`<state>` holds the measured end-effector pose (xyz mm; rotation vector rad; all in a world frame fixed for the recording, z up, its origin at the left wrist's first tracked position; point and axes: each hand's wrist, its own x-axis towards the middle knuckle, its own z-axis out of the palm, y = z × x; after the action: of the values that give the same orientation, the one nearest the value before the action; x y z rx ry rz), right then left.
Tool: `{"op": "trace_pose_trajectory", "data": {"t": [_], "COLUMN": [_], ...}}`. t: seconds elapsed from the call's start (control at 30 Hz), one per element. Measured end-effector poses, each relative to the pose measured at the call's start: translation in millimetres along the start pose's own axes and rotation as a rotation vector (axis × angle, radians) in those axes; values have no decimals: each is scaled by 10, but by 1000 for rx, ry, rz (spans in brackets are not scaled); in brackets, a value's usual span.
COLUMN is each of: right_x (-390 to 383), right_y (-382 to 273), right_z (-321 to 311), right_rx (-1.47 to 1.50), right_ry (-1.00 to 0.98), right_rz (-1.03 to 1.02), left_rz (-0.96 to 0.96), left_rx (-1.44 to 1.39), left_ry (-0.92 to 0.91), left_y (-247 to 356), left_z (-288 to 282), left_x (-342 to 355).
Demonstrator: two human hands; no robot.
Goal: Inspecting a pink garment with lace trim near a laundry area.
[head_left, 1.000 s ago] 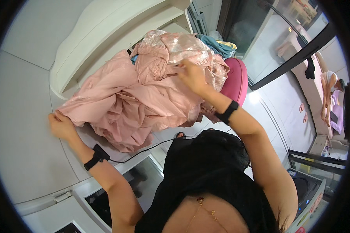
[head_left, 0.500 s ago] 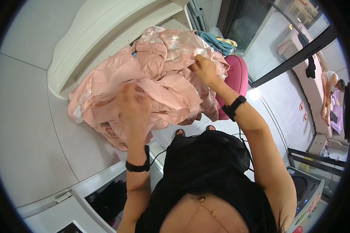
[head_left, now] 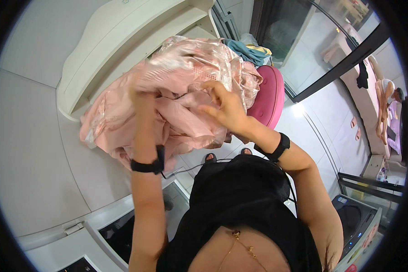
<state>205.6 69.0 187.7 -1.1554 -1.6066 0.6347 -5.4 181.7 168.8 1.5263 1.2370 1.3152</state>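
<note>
The spread right hand (head_left: 226,109) shifted inward, centring work on pink satiny cloth (head_left: 188,119). The blurred left hand (head_left: 143,94) was unreadable.

Upper centre on my feed: pink tufted stool (head_left: 269,97), rounded seat, its right side exposed. Pink fabric (head_left: 192,120), plain and shiny patterned parts heaped together, overlaps the seat's left side and spreads left across the frame. What bears the heap's left part I cannot make out; it hides its own support. White curved shelf unit (head_left: 99,59) stands just behind, upper left. At the heap's upper right, a teal cloth (head_left: 245,51) with a yellow cloth (head_left: 263,48) beside it; I cannot tell what they rest on. Below, pale tiled floor (head_left: 299,118): dark sandals (head_left: 211,157) at centre, pink slippers (head_left: 358,133) well apart, toward the right edge.
</note>
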Motion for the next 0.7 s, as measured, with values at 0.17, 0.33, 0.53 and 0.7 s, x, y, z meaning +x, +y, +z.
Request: {"op": "trace_pose_trajectory", "data": {"t": [0.17, 0.33, 0.53, 0.7], "right_x": [45, 3, -52, 334], "right_y": [530, 747, 789, 799], "right_z": [-104, 33, 395, 90], "right_rx": [-219, -214, -133, 146], "right_ry": [62, -103, -278, 43], "right_rz": [343, 452, 298, 354], "left_rz": [-48, 147, 300, -95], "left_rx": [-492, -139, 778, -200], "left_ry": [356, -330, -100, 28], "left_y": [962, 1222, 134, 223], "left_z": [-634, -1674, -2571, -2257], "left_x": [589, 869, 1291, 847]}}
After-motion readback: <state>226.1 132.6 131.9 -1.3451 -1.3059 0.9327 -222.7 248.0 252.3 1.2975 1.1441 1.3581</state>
